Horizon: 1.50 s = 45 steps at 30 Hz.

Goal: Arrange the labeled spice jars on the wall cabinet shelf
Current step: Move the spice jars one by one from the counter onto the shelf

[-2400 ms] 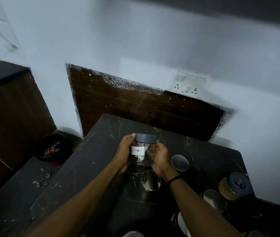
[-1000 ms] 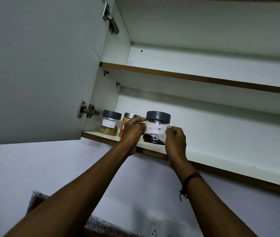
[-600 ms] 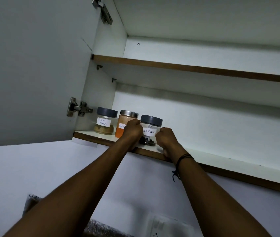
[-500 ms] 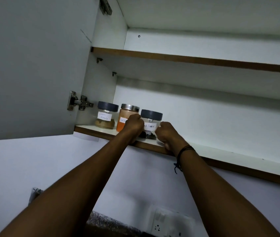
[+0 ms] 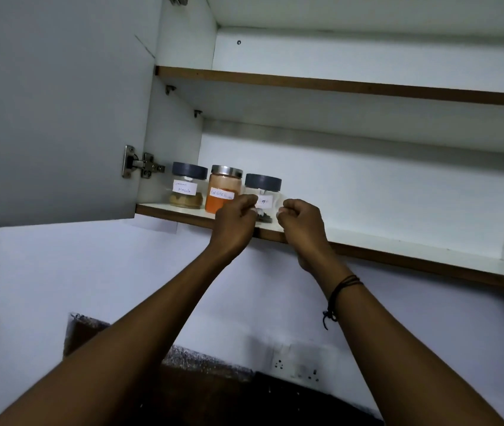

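Pepper jar [image 5: 263, 192] stands between left hand [image 5: 234, 221] and right hand [image 5: 301, 221].

Three labeled spice jars upright in a row at the left end of the lower cabinet shelf [image 5: 398, 241]: grey-lidded jar [image 5: 188, 188] with brown contents leftmost, steel-lidded jar [image 5: 225, 187] of orange powder just beside it, grey-lidded clear jar [image 5: 263, 192] with dark bits rightmost, partly hidden
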{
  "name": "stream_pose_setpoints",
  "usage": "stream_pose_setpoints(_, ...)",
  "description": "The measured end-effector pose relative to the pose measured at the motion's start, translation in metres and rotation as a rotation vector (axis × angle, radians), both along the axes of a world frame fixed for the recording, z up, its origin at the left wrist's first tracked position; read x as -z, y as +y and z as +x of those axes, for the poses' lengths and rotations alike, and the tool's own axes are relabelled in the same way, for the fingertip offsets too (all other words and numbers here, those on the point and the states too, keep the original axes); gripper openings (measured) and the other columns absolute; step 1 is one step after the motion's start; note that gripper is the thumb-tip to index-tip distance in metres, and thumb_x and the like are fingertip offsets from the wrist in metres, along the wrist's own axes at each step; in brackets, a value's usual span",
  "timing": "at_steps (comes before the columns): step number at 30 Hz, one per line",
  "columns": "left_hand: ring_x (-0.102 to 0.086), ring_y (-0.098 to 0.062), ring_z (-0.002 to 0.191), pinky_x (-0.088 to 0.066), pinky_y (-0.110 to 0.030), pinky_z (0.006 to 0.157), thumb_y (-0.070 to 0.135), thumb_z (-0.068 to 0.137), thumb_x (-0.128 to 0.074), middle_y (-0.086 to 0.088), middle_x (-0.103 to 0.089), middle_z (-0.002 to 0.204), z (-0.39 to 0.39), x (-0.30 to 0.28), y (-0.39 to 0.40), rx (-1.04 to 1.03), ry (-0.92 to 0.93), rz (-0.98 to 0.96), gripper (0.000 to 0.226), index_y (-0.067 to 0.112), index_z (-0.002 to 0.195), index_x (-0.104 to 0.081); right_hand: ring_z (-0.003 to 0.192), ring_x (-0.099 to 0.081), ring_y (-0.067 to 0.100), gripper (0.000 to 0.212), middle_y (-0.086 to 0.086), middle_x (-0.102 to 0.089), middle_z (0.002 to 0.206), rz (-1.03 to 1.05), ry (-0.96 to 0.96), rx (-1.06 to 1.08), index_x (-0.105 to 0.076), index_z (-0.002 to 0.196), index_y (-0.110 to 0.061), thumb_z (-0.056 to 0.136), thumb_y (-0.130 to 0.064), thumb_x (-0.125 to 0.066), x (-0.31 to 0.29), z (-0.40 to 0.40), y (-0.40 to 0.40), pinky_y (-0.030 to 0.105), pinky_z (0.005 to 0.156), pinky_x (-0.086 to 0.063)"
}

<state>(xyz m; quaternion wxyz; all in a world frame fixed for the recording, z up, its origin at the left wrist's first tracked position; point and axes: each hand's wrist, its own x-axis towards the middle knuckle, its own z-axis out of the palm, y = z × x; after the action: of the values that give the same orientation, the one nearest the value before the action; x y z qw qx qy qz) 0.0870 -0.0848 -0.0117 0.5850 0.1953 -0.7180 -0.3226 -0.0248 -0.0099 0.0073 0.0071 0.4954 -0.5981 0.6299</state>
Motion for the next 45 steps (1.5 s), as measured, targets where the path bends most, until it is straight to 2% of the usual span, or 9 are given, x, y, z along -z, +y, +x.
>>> stream_pose_setpoints(3,-0.063,-0.009,0.107,-0.049,-0.021,0.091,0.010,0.098,-0.052,0.003,-0.070,0.114,0.009,0.022,0.024,0.077,0.049,0.003,0.026,0.016,0.117,-0.068,0.103,-0.066,0.018,0.026,0.001,-0.069,0.112,-0.057,-0.082,-0.072,-0.066,0.117,-0.017,0.092,-0.014,-0.060,0.033,0.009,0.030,0.037,0.093,-0.054)
stream_pose_setpoints(9,-0.063,-0.010,0.116,-0.049,-0.030,0.101,0.019,0.098,-0.054,0.004,-0.069,0.124,0.014,0.112,0.067,0.179,-0.090,0.164,0.031,0.019,0.126,-0.067,0.108,-0.064,0.015,0.029,-0.002,-0.068,0.118,0.123,-0.104,-0.031,-0.065,0.122,-0.019,0.094,-0.022,-0.060,0.131,0.015,0.078,0.037,0.098,-0.053)
stream_pose_setpoints(13,-0.067,-0.016,0.110,-0.051,-0.037,0.102,0.018,0.098,-0.054,-0.001,-0.073,0.115,0.020,0.207,0.094,0.248,-0.292,0.253,0.025,0.015,0.117,-0.071,0.100,-0.066,0.005,0.030,-0.007,-0.072,0.109,0.290,-0.095,-0.039,-0.067,0.119,-0.021,0.090,-0.018,-0.059,0.234,0.033,0.111,0.022,0.087,-0.051)
stream_pose_setpoints(19,-0.071,-0.014,0.093,-0.056,-0.035,0.086,0.018,0.102,-0.049,-0.005,-0.075,0.100,0.055,0.377,0.151,0.336,-0.652,0.340,0.026,0.011,0.110,-0.074,0.093,-0.068,0.016,0.025,0.002,-0.071,0.103,0.668,-0.105,-0.005,-0.064,0.114,-0.016,0.092,-0.018,-0.055,0.408,0.077,0.170,0.024,0.071,-0.052)
stream_pose_setpoints(26,-0.065,-0.026,0.100,-0.050,-0.037,0.088,0.022,0.098,-0.047,-0.011,-0.071,0.109,0.097,0.500,0.189,0.312,-1.082,0.124,0.027,0.009,0.110,-0.068,0.115,-0.053,0.028,0.038,0.013,-0.055,0.121,0.909,0.004,-0.017,-0.057,0.123,-0.009,0.090,-0.027,-0.059,0.533,0.119,0.232,0.037,0.103,-0.041)
stream_pose_setpoints(31,-0.058,0.003,0.080,-0.044,-0.021,0.069,0.032,0.102,-0.045,0.009,-0.065,0.092,0.110,0.526,0.199,0.308,-0.959,0.466,0.017,0.030,0.098,-0.061,0.135,-0.040,0.027,0.085,0.013,-0.041,0.147,0.974,0.075,-0.002,-0.028,0.149,-0.015,0.080,-0.053,-0.062,0.554,0.130,0.242,0.039,0.112,-0.034)
stream_pose_setpoints(35,-0.063,-0.007,0.076,-0.045,-0.021,0.063,0.032,0.102,-0.048,0.007,-0.067,0.086,0.108,0.525,0.204,0.318,-0.830,0.655,0.020,0.026,0.092,-0.065,0.146,-0.020,0.028,0.125,0.011,-0.019,0.160,1.053,0.012,-0.070,-0.002,0.155,-0.019,0.063,-0.070,-0.070,0.559,0.135,0.245,0.037,0.114,-0.025)
stream_pose_setpoints(41,-0.067,-0.019,0.089,-0.050,-0.026,0.068,0.040,0.104,-0.040,-0.008,-0.069,0.100,0.108,0.522,0.202,0.280,-0.650,0.947,0.037,0.014,0.102,-0.066,0.124,-0.051,0.018,0.088,0.006,-0.048,0.137,0.775,-0.322,-0.048,-0.036,0.137,-0.020,0.066,-0.029,-0.087,0.552,0.128,0.238,0.035,0.101,-0.048)
stream_pose_setpoints(45,-0.067,-0.021,0.089,-0.053,-0.031,0.073,0.034,0.105,-0.038,-0.010,-0.071,0.098,0.110,0.509,0.185,0.228,-0.467,1.047,0.038,0.009,0.103,-0.066,0.117,-0.058,0.015,0.064,0.002,-0.055,0.133,0.570,-0.676,-0.135,-0.039,0.132,-0.022,0.080,-0.017,-0.076,0.536,0.108,0.239,0.027,0.091,-0.052)
